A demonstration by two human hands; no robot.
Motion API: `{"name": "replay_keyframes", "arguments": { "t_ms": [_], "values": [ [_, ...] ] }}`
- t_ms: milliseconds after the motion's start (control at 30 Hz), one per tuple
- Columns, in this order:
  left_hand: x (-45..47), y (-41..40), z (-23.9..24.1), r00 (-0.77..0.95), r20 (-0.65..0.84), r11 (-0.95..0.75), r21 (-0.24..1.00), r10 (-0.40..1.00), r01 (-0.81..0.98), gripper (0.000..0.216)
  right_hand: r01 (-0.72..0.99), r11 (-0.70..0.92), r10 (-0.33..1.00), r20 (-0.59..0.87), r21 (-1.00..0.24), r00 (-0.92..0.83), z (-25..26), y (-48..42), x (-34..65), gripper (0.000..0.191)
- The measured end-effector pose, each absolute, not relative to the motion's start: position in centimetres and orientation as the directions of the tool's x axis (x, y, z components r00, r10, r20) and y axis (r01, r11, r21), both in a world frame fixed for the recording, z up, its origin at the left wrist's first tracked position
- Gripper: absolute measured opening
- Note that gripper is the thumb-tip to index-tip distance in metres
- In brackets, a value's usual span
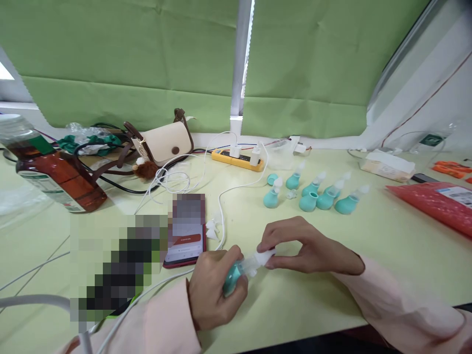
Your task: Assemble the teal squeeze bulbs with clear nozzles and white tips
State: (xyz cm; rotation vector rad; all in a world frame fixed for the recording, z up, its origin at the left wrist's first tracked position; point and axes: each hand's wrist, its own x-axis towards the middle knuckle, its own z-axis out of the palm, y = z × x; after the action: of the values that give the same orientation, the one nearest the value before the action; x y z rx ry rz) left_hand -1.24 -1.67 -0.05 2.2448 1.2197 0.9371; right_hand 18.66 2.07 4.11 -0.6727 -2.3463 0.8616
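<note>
My left hand [217, 290] is wrapped round the teal bulb of a nasal aspirator [232, 279], tilted with its clear neck towards the right. The fingers of my right hand [291, 243] pinch the white soft tip [264, 256] at the end of that neck. Further back on the table stand several similar teal aspirators [346, 204], most with whitish tips. Among them, an open teal bulb [308, 201] shows a bare round mouth. A small clear part [291, 194] and another teal piece [272, 179] lie beside them. Loose white tips [211, 229] rest next to the phone.
A phone [184, 241] lies left of my hands, near a blurred-out dark object [121, 265]. White cables [221, 201] run to a yellow power strip [238, 160]. A large bottle [61, 172] and cream handbag [167, 142] stand left; a red package [435, 201] lies right.
</note>
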Motion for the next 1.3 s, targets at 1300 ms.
{"name": "replay_keyframes", "arguments": {
  "t_ms": [1300],
  "values": [
    [-1.1, -0.5, 0.0, 0.343, -0.098, 0.045, 0.986, 0.934, 0.161, 0.021, 0.208, 0.681, 0.561, 0.318, -0.702, -0.764, 4.7, 2.3, 19.2, 0.012]
  ]
}}
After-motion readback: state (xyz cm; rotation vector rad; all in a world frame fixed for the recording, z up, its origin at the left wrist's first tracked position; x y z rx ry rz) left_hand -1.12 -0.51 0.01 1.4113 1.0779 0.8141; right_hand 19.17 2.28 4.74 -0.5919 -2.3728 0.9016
